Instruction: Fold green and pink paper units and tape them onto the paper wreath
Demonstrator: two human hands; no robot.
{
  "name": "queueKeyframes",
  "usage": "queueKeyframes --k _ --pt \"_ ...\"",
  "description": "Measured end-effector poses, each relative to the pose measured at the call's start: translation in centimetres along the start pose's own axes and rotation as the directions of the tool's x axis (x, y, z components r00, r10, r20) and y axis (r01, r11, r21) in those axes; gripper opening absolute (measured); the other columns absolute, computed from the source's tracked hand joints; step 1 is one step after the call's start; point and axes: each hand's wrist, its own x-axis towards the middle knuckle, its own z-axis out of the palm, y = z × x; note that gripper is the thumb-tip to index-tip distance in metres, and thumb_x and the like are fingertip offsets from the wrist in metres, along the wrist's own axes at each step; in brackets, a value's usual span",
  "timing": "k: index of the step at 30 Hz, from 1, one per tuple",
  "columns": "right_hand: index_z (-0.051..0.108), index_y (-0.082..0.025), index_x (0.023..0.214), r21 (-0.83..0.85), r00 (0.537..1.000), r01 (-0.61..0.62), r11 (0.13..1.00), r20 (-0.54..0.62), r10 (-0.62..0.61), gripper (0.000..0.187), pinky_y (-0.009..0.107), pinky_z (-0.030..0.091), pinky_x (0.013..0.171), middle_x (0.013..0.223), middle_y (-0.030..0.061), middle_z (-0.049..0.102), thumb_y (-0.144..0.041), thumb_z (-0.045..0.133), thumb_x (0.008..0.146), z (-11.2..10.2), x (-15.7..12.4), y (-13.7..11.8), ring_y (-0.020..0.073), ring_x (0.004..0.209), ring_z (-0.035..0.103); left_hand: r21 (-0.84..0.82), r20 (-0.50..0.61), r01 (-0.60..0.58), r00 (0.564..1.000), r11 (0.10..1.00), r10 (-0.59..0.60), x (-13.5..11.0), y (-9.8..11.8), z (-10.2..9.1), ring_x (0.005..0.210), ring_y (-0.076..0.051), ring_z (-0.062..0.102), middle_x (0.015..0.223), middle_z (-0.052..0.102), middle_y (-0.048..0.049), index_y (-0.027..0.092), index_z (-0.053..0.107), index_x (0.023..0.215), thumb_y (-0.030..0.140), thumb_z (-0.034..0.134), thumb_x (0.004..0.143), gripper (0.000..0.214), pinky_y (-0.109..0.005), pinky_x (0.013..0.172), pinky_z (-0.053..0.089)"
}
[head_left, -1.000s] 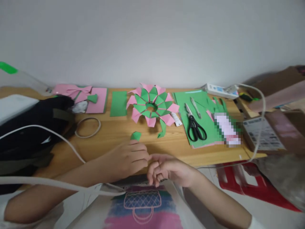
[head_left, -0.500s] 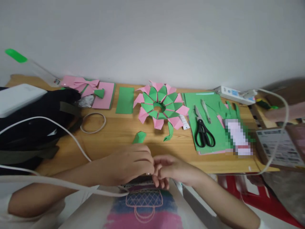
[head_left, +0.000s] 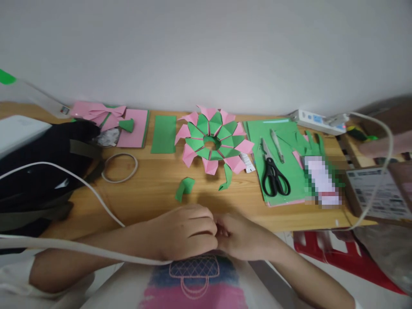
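Observation:
My left hand (head_left: pixel 186 231) and my right hand (head_left: pixel 240 236) are pressed together at the near edge of the wooden table (head_left: pixel 154 189), both with fingers curled closed. What lies between the fingers is hidden. Just beyond my left hand lies a small folded green paper piece (head_left: pixel 184 187). Further back sits a pink and green folded paper wreath (head_left: pixel 213 139) with a curled green strip (head_left: pixel 226 178) at its lower right.
Black-handled scissors (head_left: pixel 273 178) and a small tool lie on green sheets (head_left: pixel 283 146) at the right. A green rectangle (head_left: pixel 163 134), pink sheets (head_left: pixel 133 128), a tape ring (head_left: pixel 119 168), a black bag (head_left: pixel 41 167), a white cable (head_left: pixel 80 184) and a power strip (head_left: pixel 317 120) surround them.
My hands have closed together: the right hand's fingers, loosely apart a second ago, are now curled against the left. The view shifted slightly.

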Motion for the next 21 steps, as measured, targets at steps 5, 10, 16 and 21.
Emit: queueKeyframes --k 5,10,16,21 --pt "0.056 -0.019 0.078 -0.048 0.996 -0.089 0.995 -0.034 0.087 0.014 0.024 0.031 0.053 0.067 -0.0019 0.053 -0.01 0.049 0.069 -0.3 -0.3 0.2 0.012 0.061 0.046 -0.078 -0.048 0.058 0.997 0.995 -0.062 0.0 -0.2 0.5 0.086 -0.017 0.056 0.09 0.068 -0.0052 0.017 0.062 0.085 0.013 0.044 0.095 0.021 -0.028 0.081 0.048" --pt "0.054 -0.02 0.077 -0.081 0.981 -0.089 0.993 -0.177 0.074 0.017 0.026 0.03 0.052 0.061 -0.0029 0.051 -0.008 0.052 0.065 -0.7 -0.8 1.1 0.0126 0.057 0.046 -0.277 -0.242 0.132 0.949 0.952 -0.202 0.7 -0.6 0.0 0.08 -0.015 0.06 0.083 0.067 -0.0019 0.022 0.06 0.085 0.012 0.043 0.093 0.021 -0.028 0.077 0.05" --pt "0.058 -0.02 0.089 0.319 0.911 0.149 0.936 -0.413 -0.004 0.01 0.025 0.038 0.053 0.07 -0.0024 0.054 -0.023 0.056 0.08 -0.2 -0.7 1.3 0.0098 0.056 0.047 -0.804 -0.371 0.28 0.452 0.524 -0.811 2.0 -1.7 0.1 0.067 -0.011 0.06 0.072 0.065 0.0017 0.02 0.062 0.077 0.017 0.071 0.075 0.01 -0.023 0.062 0.05" --pt "0.063 -0.02 0.087 0.363 0.656 0.376 0.853 -0.754 0.031 0.016 0.022 0.04 0.051 0.073 -0.0006 0.058 -0.033 0.066 0.079 0.5 0.0 0.2 0.0092 0.057 0.05 -0.941 -0.147 0.234 0.373 0.246 -0.916 2.7 -1.7 0.3 0.067 -0.009 0.061 0.072 0.067 0.0029 0.019 0.065 0.075 0.018 0.074 0.069 0.011 -0.019 0.064 0.049"
